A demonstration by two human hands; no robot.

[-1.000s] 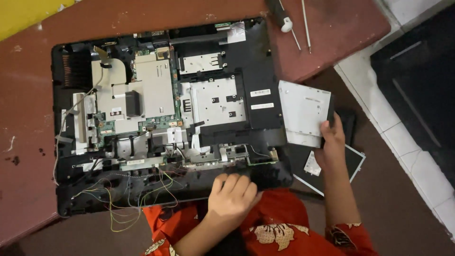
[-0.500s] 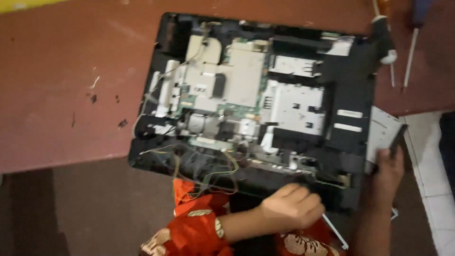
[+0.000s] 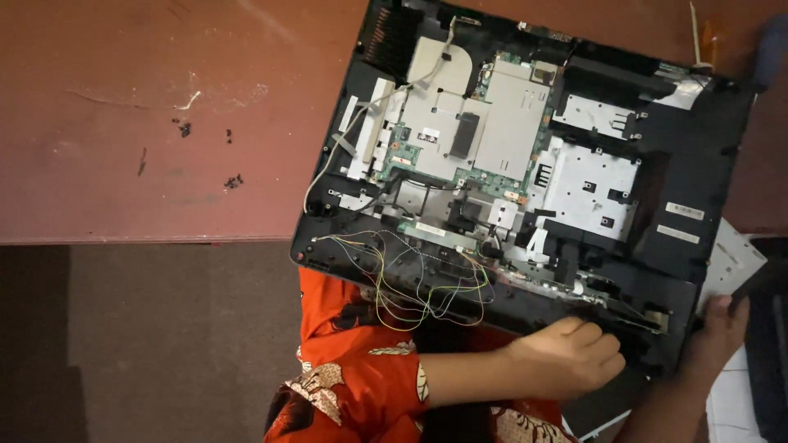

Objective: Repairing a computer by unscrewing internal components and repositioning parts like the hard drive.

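Reddish table (image 3: 164, 123) carries an opened laptop (image 3: 525, 172) overhanging its edge toward five o'clock, left hand (image 3: 566, 357) curled on the near rim, right hand (image 3: 722, 328) seemingly gripping its corner.

So we've got the opened laptop chassis (image 3: 689, 164) sitting on the table (image 3: 148, 123), tilted, with its near edge hanging off over our lap. The circuit board (image 3: 472, 135) sits in the chassis toward the left, the metal plate (image 3: 591, 184) just right of it. Loose wires (image 3: 410, 287) spill out of the near-left corner. Our left hand (image 3: 566, 357) rests on the near edge, our right hand (image 3: 718, 332) sits at the near-right corner, touching a flat panel (image 3: 730, 262) poking out beside the chassis. Screwdrivers (image 3: 706, 41) lie behind the far-right corner.
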